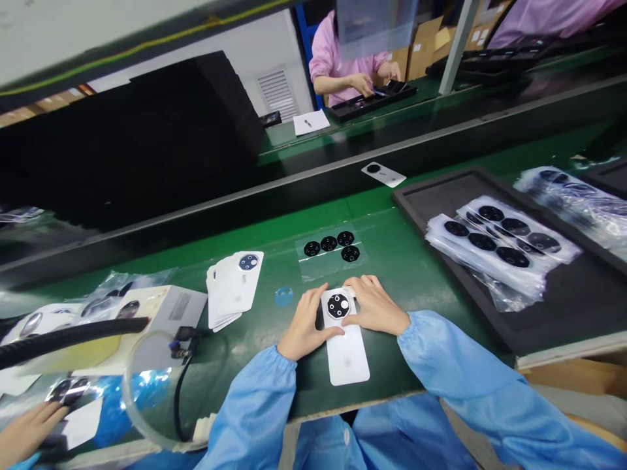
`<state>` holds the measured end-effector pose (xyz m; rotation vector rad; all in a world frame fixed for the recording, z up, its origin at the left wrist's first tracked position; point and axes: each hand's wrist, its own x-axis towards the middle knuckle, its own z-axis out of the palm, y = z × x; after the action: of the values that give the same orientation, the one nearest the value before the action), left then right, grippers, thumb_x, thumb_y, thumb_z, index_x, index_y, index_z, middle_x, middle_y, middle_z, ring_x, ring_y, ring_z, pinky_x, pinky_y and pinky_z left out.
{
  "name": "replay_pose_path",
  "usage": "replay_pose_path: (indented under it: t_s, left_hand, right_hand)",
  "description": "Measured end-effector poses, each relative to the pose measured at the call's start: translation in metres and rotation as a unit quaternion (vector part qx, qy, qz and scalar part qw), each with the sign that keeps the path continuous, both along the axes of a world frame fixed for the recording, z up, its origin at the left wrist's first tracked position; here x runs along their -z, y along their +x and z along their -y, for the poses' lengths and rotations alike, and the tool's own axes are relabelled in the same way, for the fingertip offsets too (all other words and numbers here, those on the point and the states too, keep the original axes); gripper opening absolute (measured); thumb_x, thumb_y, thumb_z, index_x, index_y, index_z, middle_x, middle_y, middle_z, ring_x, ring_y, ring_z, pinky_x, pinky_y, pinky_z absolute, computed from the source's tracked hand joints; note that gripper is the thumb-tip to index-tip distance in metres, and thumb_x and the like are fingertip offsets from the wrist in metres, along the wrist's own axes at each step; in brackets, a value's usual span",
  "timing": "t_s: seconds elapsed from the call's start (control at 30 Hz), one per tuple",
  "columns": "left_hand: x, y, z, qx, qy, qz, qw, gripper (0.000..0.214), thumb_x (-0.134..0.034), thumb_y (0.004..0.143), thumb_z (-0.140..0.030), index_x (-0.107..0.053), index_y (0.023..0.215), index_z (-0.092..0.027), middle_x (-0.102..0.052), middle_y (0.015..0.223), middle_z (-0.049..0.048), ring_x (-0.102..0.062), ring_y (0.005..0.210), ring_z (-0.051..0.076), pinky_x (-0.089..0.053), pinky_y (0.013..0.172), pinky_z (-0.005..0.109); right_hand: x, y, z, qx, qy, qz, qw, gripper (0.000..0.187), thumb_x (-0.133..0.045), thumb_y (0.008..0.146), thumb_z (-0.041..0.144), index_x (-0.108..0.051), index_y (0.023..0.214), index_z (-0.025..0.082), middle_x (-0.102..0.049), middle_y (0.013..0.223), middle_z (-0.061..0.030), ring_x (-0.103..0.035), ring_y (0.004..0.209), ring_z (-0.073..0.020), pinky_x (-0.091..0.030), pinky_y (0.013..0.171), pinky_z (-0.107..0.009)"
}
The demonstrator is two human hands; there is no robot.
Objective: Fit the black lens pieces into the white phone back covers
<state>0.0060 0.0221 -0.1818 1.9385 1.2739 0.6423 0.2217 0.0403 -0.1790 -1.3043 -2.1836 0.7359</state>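
My left hand [304, 323] and right hand [375, 303] clasp a white phone back cover [347, 356], its black camera module [337, 305] at twelve o'clock.

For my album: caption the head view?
Left hand and right hand hold a white phone back with black lens ring.

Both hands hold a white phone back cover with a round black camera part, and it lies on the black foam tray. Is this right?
Not quite: the head view shows the white phone back cover lying on the green work surface, not the black foam tray. The left hand and right hand do hold it.
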Motion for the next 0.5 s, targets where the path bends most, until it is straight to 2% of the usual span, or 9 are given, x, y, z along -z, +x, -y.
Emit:
replay_pose_path:
  t_s: [0.07, 0.13, 0.2, 0.23, 0.3, 0.37, 0.43, 0.5]
  left_hand:
    - [0.003, 0.002, 0.004, -0.052, -0.028, 0.075, 0.995, 0.089, -0.078, 0.071, -0.047, -0.031, 0.144, -0.029, -0.044, 0.133, 0.0115, -0.050, 0.126, 0.030, -0.044, 0.103, 0.049]
    - [0.003, 0.000, 0.017, -0.108, -0.033, 0.114, 0.987, 0.085, -0.067, 0.082, -0.047, -0.015, 0.147, -0.033, -0.039, 0.137, 0.0121, -0.062, 0.113, 0.025, -0.055, 0.090, 0.040]
    - [-0.005, -0.009, 0.041, -0.180, -0.071, 0.184, 0.964, 0.085, -0.063, 0.085, -0.044, -0.006, 0.147, -0.036, -0.040, 0.140, 0.0134, -0.070, 0.092, 0.018, -0.059, 0.074, 0.032]
    - [-0.012, -0.017, 0.058, -0.217, -0.101, 0.228, 0.944, 0.086, -0.066, 0.082, -0.043, -0.010, 0.147, -0.035, -0.043, 0.141, 0.0140, -0.071, 0.080, 0.015, -0.059, 0.067, 0.028]
    - [-0.029, -0.035, 0.098, -0.287, -0.163, 0.324, 0.887, 0.084, -0.074, 0.076, -0.038, -0.025, 0.144, -0.033, -0.048, 0.141, 0.0141, -0.069, 0.065, 0.010, -0.056, 0.058, 0.024]
    - [-0.047, -0.053, 0.145, -0.354, -0.188, 0.392, 0.828, 0.080, -0.079, 0.073, -0.035, -0.036, 0.141, -0.031, -0.053, 0.138, 0.0130, -0.069, 0.065, 0.011, -0.056, 0.058, 0.024]
    - [-0.060, -0.071, 0.190, -0.443, -0.172, 0.428, 0.769, 0.079, -0.080, 0.071, -0.036, -0.040, 0.140, -0.029, -0.063, 0.127, 0.0115, -0.070, 0.070, 0.016, -0.057, 0.060, 0.027]
    - [-0.066, -0.092, 0.227, -0.554, -0.133, 0.433, 0.699, 0.077, -0.081, 0.069, -0.035, -0.046, 0.136, -0.025, -0.072, 0.109, 0.0096, -0.071, 0.070, 0.019, -0.057, 0.060, 0.028]
  right_hand:
    - [-0.001, 0.002, -0.001, 0.009, -0.005, -0.032, 0.999, 0.063, -0.080, 0.066, 0.042, -0.048, 0.117, 0.023, -0.059, 0.108, -0.0056, -0.054, 0.099, -0.0250, -0.045, 0.086, -0.038]
    - [-0.002, 0.004, -0.002, 0.029, -0.006, -0.071, 0.997, 0.061, -0.071, 0.076, 0.042, -0.042, 0.126, 0.024, -0.058, 0.113, -0.0068, -0.057, 0.098, -0.0230, -0.048, 0.082, -0.035]
    - [-0.002, 0.005, -0.004, 0.051, -0.003, -0.108, 0.993, 0.050, -0.057, 0.087, 0.041, -0.039, 0.129, 0.022, -0.058, 0.109, -0.0085, -0.059, 0.087, -0.0204, -0.050, 0.076, -0.034]
    - [-0.001, 0.006, -0.004, 0.060, -0.002, -0.127, 0.990, 0.045, -0.051, 0.090, 0.042, -0.040, 0.127, 0.020, -0.059, 0.103, -0.0082, -0.059, 0.079, -0.0193, -0.050, 0.072, -0.034]
    - [0.002, 0.007, -0.007, 0.067, -0.010, -0.158, 0.985, 0.041, -0.049, 0.090, 0.045, -0.044, 0.121, 0.018, -0.058, 0.089, -0.0052, -0.056, 0.065, -0.0171, -0.049, 0.064, -0.033]
    - [0.008, 0.008, -0.011, 0.112, -0.044, -0.196, 0.973, 0.043, -0.061, 0.081, 0.051, -0.055, 0.111, 0.022, -0.057, 0.081, -0.0020, -0.055, 0.062, -0.0168, -0.047, 0.063, -0.033]
    - [0.015, 0.009, -0.014, 0.127, -0.062, -0.192, 0.971, 0.047, -0.066, 0.073, 0.056, -0.059, 0.109, 0.026, -0.058, 0.078, -0.0019, -0.055, 0.063, -0.0195, -0.046, 0.064, -0.037]
    - [0.021, 0.010, -0.016, 0.140, -0.072, -0.181, 0.971, 0.046, -0.068, 0.069, 0.059, -0.062, 0.105, 0.031, -0.061, 0.081, -0.0049, -0.057, 0.068, -0.0241, -0.046, 0.066, -0.042]
